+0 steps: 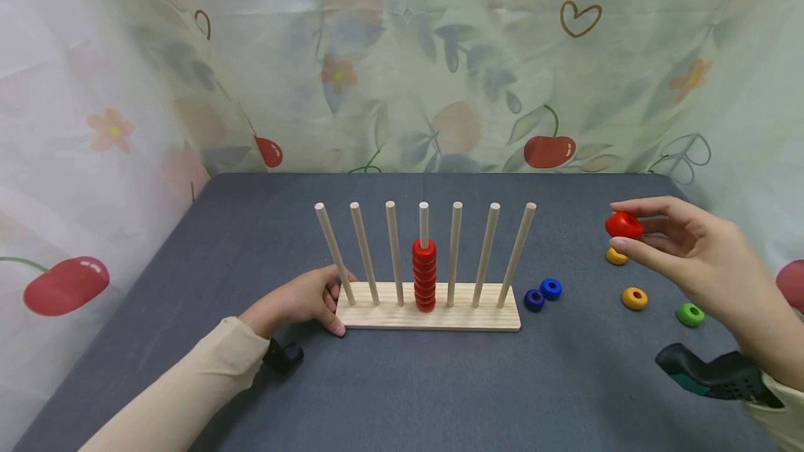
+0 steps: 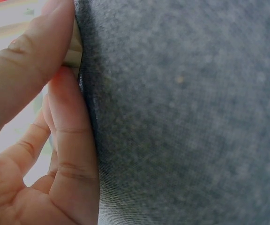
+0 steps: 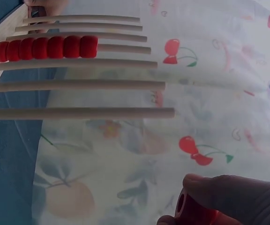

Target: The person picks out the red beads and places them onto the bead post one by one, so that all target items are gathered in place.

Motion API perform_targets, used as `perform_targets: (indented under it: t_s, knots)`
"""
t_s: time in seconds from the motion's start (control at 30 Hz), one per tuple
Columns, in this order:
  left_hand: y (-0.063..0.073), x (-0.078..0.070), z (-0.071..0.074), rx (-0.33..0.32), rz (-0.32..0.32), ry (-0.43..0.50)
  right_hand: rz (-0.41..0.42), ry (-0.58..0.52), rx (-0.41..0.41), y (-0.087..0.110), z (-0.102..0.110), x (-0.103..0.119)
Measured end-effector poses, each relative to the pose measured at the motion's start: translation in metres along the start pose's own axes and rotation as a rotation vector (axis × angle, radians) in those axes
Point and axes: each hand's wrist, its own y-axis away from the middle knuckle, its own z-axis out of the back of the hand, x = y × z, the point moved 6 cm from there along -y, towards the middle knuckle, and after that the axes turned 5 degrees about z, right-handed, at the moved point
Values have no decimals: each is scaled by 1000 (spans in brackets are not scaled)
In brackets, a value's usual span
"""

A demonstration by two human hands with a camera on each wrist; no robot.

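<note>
A wooden peg rack (image 1: 377, 321) with several upright pegs stands on the table. Its middle peg carries a stack of red beads (image 1: 424, 276), also visible in the right wrist view (image 3: 46, 48). At the rack's left end my left hand (image 1: 314, 298) grips the base between thumb and fingers; the left wrist view shows the base's edge (image 2: 73, 55) pinched there. Off to the right, raised above the table, my right hand (image 1: 697, 239) pinches a red bead (image 1: 624, 225) between thumb and fingertips. The right wrist view shows the hole side of that bead (image 3: 193, 211).
Loose beads lie right of the rack: dark purple (image 1: 534, 300), blue (image 1: 551, 289), yellow (image 1: 634, 298), another yellow (image 1: 616, 257) below the held bead, and green (image 1: 690, 314). A patterned curtain (image 1: 408, 75) hangs behind the dark table (image 1: 402, 389) and along its sides.
</note>
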Motion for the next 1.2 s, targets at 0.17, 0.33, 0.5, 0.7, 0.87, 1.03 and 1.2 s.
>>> perform_targets:
  t_s: [0.17,0.33,0.5,0.7,0.87,1.03,1.2]
  knots:
    - [-1,0,0,-11,17,-7,12,-23,-30,-2,-2,10]
    - [-1,-1,0,-20,25,-14,23,-38,-59,-4,-4,23]
    - [-1,-2,0,-19,18,-11,63,-89,-73,-5,-5,36]
    - [-1,0,0,-8,8,-2,132,-139,-68,-6,-8,51]
    - [-1,0,0,-4,1,-5,165,-122,-59,-5,-11,62]
    - [0,0,1,-6,3,-6,219,-125,-40,-6,-16,77]
    - [0,-1,1,-8,-1,-13,308,-267,3,-5,-22,90]
